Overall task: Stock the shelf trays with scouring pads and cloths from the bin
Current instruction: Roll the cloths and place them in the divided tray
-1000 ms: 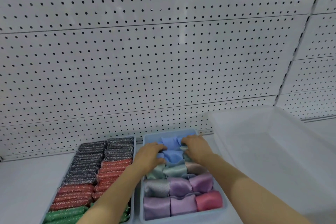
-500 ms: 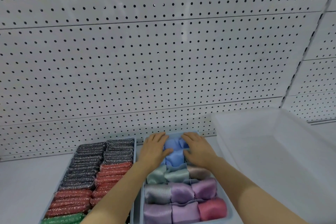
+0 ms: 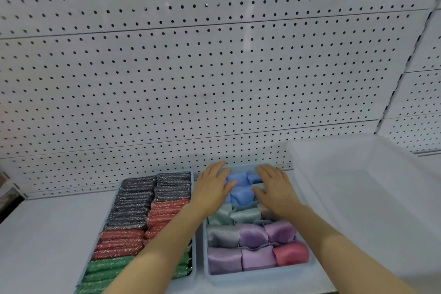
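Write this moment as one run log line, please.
left hand: flat on blue cloths | right hand: flat on same | cloth tray: back row being pressed | clear bin: right of tray

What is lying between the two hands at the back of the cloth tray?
In the head view, the blue cloths lie between the left hand and the right hand, in the back compartments of the cloth tray.

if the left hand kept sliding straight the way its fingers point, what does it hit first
Probably the far rim of the cloth tray, right beyond the left hand fingertips; behind that stands the pegboard wall. Depth is unclear.
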Motion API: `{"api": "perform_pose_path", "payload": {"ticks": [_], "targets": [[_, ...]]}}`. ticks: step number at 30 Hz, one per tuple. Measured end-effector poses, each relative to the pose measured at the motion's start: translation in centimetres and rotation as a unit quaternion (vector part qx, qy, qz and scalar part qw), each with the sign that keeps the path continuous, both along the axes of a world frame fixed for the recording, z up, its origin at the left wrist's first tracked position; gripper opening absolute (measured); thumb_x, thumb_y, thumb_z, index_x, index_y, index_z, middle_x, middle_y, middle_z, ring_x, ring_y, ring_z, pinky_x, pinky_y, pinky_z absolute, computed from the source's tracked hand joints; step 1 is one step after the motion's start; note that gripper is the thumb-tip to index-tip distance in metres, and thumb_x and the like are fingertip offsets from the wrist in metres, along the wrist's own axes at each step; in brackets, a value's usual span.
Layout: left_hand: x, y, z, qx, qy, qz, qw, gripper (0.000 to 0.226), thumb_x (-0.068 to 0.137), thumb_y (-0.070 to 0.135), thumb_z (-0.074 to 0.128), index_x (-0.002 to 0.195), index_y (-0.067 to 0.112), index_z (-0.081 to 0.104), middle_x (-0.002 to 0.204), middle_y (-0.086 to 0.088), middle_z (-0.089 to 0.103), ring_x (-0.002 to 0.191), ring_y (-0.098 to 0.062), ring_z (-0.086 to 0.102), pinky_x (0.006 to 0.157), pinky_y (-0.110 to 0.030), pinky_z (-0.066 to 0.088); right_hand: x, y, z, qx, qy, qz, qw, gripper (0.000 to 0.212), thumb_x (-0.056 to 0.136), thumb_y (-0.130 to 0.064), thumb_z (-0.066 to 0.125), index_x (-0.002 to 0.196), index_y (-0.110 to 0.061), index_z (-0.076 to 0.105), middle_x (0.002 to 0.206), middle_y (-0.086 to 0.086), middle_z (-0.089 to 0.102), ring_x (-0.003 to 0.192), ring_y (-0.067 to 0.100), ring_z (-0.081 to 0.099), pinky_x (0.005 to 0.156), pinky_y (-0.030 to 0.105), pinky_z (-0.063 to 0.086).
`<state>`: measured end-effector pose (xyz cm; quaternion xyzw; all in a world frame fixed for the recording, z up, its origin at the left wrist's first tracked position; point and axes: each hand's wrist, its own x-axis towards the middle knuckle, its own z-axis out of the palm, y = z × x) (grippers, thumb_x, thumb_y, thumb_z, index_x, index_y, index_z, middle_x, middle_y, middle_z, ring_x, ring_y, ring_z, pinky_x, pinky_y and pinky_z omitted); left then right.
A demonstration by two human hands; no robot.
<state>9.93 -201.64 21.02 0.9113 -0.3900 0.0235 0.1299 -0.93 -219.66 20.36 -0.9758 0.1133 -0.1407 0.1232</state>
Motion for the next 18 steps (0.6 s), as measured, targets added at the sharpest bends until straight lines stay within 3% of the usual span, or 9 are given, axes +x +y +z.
{"api": "perform_pose_path", "payload": {"ticks": [3, 5, 8, 13, 18], "targets": [[-2.9, 4.8, 0.4, 0.002, -0.044, 0.02, 0.999, 0.068, 0.095, 0.06, 0.004, 0.153, 0.028, 0.021, 0.163, 0.005, 0.007, 0.15, -0.013, 0.002, 0.119, -0.03, -0.002, -2.8, 3.2, 0.0, 0.003, -0.036, -0.037, 0.999, 0.084, 0.082, -0.06, 0.016, 0.144, -0.009, 0.039, 0.151, 0.006, 0.037, 0.143, 0.024, 0.028, 0.118, 0.038, 0.012], [-4.5, 8.8, 0.0, 0.004, -0.063, 0.048, 0.997, 0.075, 0.09, 0.061, -0.01, 0.155, 0.03, 0.013, 0.163, 0.008, -0.002, 0.149, -0.011, -0.009, 0.119, -0.031, -0.008, -5.6, 5.7, -0.8, -0.043, -0.057, -0.021, 0.997, 0.077, 0.092, -0.061, 0.018, 0.138, -0.008, 0.048, 0.146, 0.007, 0.045, 0.137, 0.024, 0.039, 0.116, 0.034, 0.016], [-6.6, 14.0, -1.2, 0.005, -0.052, 0.096, 0.994, 0.067, 0.093, 0.061, -0.008, 0.153, 0.033, 0.002, 0.16, 0.012, -0.012, 0.146, -0.009, -0.022, 0.12, -0.032, -0.01, -9.5, 9.4, -2.2, -0.083, -0.033, 0.011, 0.996, 0.076, 0.098, -0.056, 0.009, 0.13, -0.006, 0.057, 0.139, 0.007, 0.053, 0.133, 0.022, 0.043, 0.11, 0.037, 0.017], [-8.6, 16.2, -2.1, 0.049, -0.021, 0.113, 0.992, 0.067, 0.092, 0.067, -0.01, 0.151, 0.036, -0.009, 0.158, 0.013, -0.019, 0.145, -0.012, -0.026, 0.122, -0.039, -0.004, -10.5, 11.2, -2.5, -0.112, 0.016, 0.026, 0.993, 0.07, 0.101, -0.047, 0.01, 0.127, -0.006, 0.06, 0.133, 0.006, 0.058, 0.126, 0.021, 0.053, 0.113, 0.035, 0.015], [-8.4, 15.9, -2.3, 0.049, -0.019, 0.125, 0.991, 0.064, 0.095, 0.064, -0.004, 0.153, 0.036, -0.003, 0.161, 0.012, -0.01, 0.146, -0.01, -0.019, 0.121, -0.037, -0.004, -9.3, 11.7, -2.4, -0.117, 0.033, 0.041, 0.992, 0.067, 0.102, -0.043, 0.01, 0.127, -0.007, 0.06, 0.13, 0.006, 0.061, 0.122, 0.022, 0.057, 0.109, 0.036, 0.023]]}}
